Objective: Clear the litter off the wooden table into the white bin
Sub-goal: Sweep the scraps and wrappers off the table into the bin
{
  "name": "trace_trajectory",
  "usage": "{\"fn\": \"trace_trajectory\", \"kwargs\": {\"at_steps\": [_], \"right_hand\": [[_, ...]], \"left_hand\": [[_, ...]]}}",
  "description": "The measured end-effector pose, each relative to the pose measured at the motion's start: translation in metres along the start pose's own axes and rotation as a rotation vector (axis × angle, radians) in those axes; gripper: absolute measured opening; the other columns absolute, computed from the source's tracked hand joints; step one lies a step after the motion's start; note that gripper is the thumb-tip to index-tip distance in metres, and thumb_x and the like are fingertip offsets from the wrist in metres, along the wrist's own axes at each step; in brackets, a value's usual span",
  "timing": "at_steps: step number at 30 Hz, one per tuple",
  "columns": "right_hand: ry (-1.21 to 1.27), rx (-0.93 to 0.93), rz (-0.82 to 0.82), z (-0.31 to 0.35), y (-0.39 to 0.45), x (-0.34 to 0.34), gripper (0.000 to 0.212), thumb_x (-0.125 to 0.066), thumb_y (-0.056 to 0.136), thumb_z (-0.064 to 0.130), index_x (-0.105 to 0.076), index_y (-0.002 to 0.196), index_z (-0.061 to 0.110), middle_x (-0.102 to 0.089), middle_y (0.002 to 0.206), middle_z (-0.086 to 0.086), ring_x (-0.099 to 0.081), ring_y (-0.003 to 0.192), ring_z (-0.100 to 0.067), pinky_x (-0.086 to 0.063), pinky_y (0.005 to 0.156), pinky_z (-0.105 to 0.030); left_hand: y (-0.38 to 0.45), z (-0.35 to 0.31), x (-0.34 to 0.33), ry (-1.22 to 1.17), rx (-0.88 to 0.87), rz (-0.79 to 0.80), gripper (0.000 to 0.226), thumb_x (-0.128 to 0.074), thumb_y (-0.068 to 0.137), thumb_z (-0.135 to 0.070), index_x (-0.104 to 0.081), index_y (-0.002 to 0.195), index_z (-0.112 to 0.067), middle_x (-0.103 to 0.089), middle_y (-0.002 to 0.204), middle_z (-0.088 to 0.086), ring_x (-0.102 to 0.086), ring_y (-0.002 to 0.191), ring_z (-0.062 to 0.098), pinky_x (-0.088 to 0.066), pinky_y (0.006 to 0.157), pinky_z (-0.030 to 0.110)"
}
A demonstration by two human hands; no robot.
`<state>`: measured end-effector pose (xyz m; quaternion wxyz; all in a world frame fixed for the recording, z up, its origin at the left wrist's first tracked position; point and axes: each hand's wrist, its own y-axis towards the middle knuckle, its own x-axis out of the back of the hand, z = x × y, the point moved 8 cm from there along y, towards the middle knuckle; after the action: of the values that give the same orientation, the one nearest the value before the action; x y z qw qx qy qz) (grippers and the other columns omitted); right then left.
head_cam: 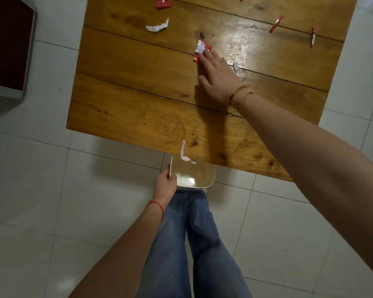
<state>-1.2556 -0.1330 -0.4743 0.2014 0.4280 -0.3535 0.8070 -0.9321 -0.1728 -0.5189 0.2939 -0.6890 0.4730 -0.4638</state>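
My left hand grips the left rim of the white bin, held just below the near edge of the wooden table. A white paper strip hangs over that edge above the bin. My right hand lies flat on the table with fingers spread, its fingertips resting on a red and white wrapper. Another red wrapper and a crumpled white scrap lie farther back on the left. Thin red strips sit at the right, and a small white scrap lies beside my right hand.
White floor tiles surround the table. A dark red cabinet with a grey frame stands at the left. My legs in blue jeans are below the bin.
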Motion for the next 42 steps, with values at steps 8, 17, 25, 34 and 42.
{"fn": "trace_trajectory", "kwargs": {"at_steps": [8,17,25,34,42], "right_hand": [[-0.110,0.330,0.077,0.048,-0.092,-0.056,0.056,-0.029,0.097,0.042,-0.028,0.146,0.016,-0.027,0.155,-0.007,-0.006,0.147,-0.022,-0.007,0.120,-0.047],[0.034,0.519,0.104,0.070,-0.179,-0.097,0.049,-0.033,0.096,0.033,-0.040,0.139,0.012,-0.042,0.144,-0.011,-0.026,0.141,-0.025,-0.023,0.116,-0.046],[0.047,-0.230,-0.236,-0.047,-0.068,-0.003,0.059,-0.028,0.099,0.032,-0.010,0.150,0.008,-0.007,0.160,-0.011,-0.002,0.147,-0.025,-0.006,0.121,-0.040],[-0.028,0.011,-0.061,-0.019,-0.100,-0.039,0.062,-0.028,0.099,0.042,-0.011,0.151,0.014,-0.012,0.159,-0.009,-0.006,0.147,-0.023,-0.006,0.120,-0.039],[-0.016,0.318,0.131,0.064,-0.227,-0.129,0.051,-0.030,0.099,0.037,-0.036,0.143,0.012,-0.042,0.147,-0.009,-0.024,0.143,-0.023,-0.011,0.120,-0.039]], "left_hand": [[0.000,0.001,0.002,0.026,0.003,0.005,0.041,-0.041,0.090,-0.008,-0.056,0.127,-0.015,-0.065,0.112,0.012,-0.055,0.089,0.019,-0.040,0.075,0.026],[-0.002,0.002,0.002,0.034,-0.010,0.003,0.040,-0.041,0.091,-0.009,-0.056,0.128,-0.015,-0.066,0.114,0.014,-0.059,0.100,0.030,-0.043,0.080,0.029],[-0.002,0.001,0.003,0.059,-0.015,0.002,0.040,-0.041,0.090,-0.009,-0.056,0.126,-0.014,-0.066,0.108,0.011,-0.055,0.086,0.020,-0.042,0.075,0.026],[-0.008,-0.001,0.003,0.077,-0.043,-0.032,0.034,-0.042,0.089,-0.010,-0.062,0.117,-0.013,-0.064,0.090,0.007,-0.057,0.081,0.025,-0.040,0.066,0.028],[-0.024,0.010,0.001,0.080,-0.034,-0.094,0.026,-0.049,0.086,-0.011,-0.065,0.107,-0.008,-0.062,0.081,0.011,-0.051,0.071,0.023,-0.036,0.062,0.028]]}}
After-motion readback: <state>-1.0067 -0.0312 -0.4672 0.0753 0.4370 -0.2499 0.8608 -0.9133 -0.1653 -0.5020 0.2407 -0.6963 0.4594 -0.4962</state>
